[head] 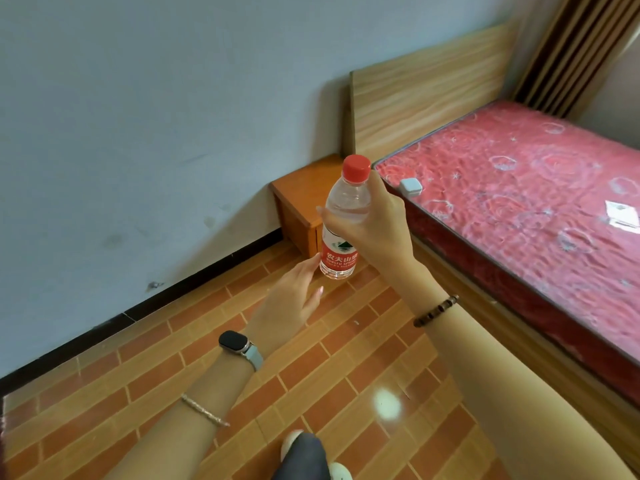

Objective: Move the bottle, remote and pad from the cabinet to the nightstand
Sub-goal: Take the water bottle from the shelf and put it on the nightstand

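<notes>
**Item in transit: water bottle, en route to nightstand**

**Bottle** [339, 252]: clear plastic, red cap, red label. It is held upright in mid-air above the floor, in front of the nightstand and not yet on it. Keeping it upright probably readies it to be set down on its base.

**Right hand** [375, 230]: fingers and thumb are curled round the bottle's upper body just below the shoulder. This leaves the base free for placing. A bead bracelet [436, 311] is on the wrist.

**Left hand** [287, 306]: fingers are straight and relaxed and hold nothing. The fingertips are just beside the lower left edge of the label, but contact cannot be told. It appears ready to steady the bottle. A smartwatch [235, 342] is on the wrist.

**Nightstand** [301, 199]: small, orange-brown wood, standing in the far corner between the wall and the bed. The part of its top that shows is bare.

**Bed** [519, 188]: red patterned mattress at right, with a wooden headboard [426, 95] at its far end. A small pale block [411, 187] lies on the near-left corner of the mattress.

**Floor** [311, 375]: brick-pattern tiles.

**Not in view**: the remote, the pad and the cabinet.

**Status, as judged**: the first of three items is being carried, and it should go far enough back on the top to leave room for the other two.
</notes>
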